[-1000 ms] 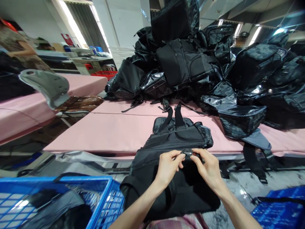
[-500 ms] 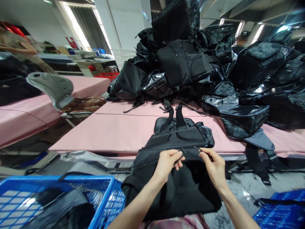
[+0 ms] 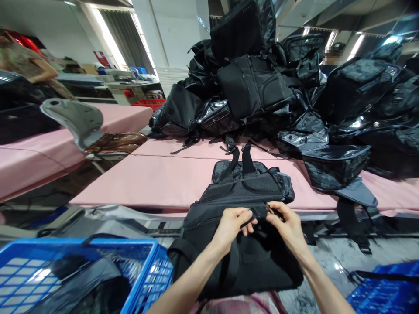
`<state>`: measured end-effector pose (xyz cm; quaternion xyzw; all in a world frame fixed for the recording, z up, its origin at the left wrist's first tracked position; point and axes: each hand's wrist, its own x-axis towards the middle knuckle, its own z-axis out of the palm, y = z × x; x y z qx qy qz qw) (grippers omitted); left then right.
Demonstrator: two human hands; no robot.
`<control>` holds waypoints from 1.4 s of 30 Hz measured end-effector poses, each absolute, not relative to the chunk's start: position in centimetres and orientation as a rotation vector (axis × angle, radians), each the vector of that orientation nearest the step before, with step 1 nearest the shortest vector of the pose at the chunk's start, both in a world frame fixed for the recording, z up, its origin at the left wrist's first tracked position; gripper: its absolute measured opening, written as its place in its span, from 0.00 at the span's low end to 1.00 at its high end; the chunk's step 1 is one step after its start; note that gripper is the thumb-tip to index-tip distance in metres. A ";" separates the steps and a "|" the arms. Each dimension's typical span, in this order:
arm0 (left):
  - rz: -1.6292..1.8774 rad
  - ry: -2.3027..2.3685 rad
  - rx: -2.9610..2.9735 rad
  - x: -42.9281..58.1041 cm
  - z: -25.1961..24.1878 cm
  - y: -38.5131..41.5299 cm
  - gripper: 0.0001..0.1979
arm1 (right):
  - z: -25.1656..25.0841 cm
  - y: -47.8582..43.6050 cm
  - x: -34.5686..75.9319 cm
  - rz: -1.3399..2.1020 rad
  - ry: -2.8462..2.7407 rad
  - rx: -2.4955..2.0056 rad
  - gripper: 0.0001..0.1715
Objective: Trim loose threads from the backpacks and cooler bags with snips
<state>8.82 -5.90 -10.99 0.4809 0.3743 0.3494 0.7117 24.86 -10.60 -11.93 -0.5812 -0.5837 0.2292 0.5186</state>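
Note:
A black backpack (image 3: 209, 218) lies over the front edge of the pink table, its lower part on my lap and its two shoulder straps stretched away from me. My left hand (image 3: 233, 224) is closed, pinching a piece of black fabric on the backpack between thumb and fingers. Close by on the right, my right hand (image 3: 286, 222) grips small dark metal thread snips (image 3: 274, 212). Their tip meets the fabric beside my left fingertips. Fingers partly hide the snips, and any thread is too fine to make out.
Black and camouflage backpacks are heaped on the pink table (image 3: 131, 179). A blue crate (image 3: 144, 261) with dark bags stands at lower left, another blue crate (image 3: 386, 283) at lower right. A grey chair (image 3: 73, 115) and a person (image 3: 29, 61) are at left.
My right hand has moved left with the thread snips, closing the gap to the fabric at my left fingertips. My left hand keeps its pinch. The person at left has shifted.

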 end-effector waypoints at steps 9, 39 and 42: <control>0.526 0.590 0.705 8.3 -11.2 -6.6 0.16 | -12.2 -9.5 24.8 0.696 -1.476 -1.253 0.08; 0.905 0.954 1.158 9.2 -13.6 -6.8 0.05 | -15.1 -11.3 24.8 0.302 -1.608 -1.485 0.08; 0.564 0.810 1.463 7.2 -13.7 -7.2 0.07 | -15.8 -11.8 25.8 0.383 -1.602 -1.527 0.08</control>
